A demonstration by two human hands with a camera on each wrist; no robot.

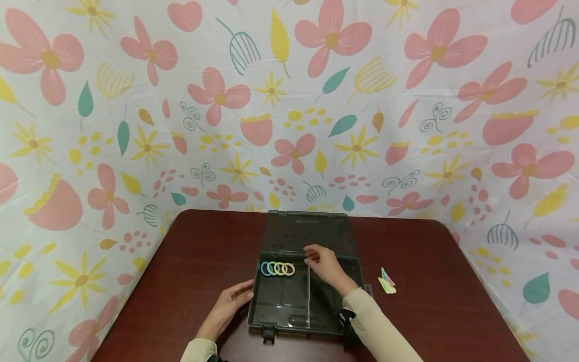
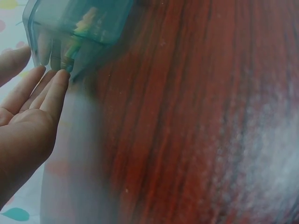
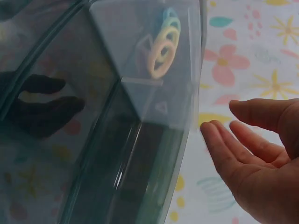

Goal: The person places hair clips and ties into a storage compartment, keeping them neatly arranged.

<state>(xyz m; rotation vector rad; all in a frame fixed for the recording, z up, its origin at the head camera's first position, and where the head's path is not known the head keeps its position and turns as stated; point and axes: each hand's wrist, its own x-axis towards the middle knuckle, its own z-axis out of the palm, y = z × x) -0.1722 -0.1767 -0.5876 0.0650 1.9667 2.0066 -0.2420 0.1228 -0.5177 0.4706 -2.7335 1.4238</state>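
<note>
A dark see-through plastic box point(image 1: 280, 315) lies on the table, its lid point(image 1: 307, 234) folded back. Inside, a thin clear divider point(image 1: 309, 301) runs front to back. A row of several pastel rings point(image 1: 288, 269), blue to peach, lies at the back of the left compartment; the right wrist view shows the rings point(image 3: 163, 58) through clear plastic. My left hand point(image 1: 231, 303) is at the box's left side, extended fingertips touching or nearly touching the wall. Over the divider's far end is my right hand point(image 1: 326, 266); in its wrist view the thumb and fingers are apart, with nothing seen between them.
To the right of the box, several pastel snap hair clips point(image 1: 386, 282) lie on the dark red-brown wooden table point(image 1: 434, 311). A black latch point(image 1: 269, 333) sticks out at the box's front. Flower-printed cloth point(image 1: 289, 100) hangs behind and beside the table.
</note>
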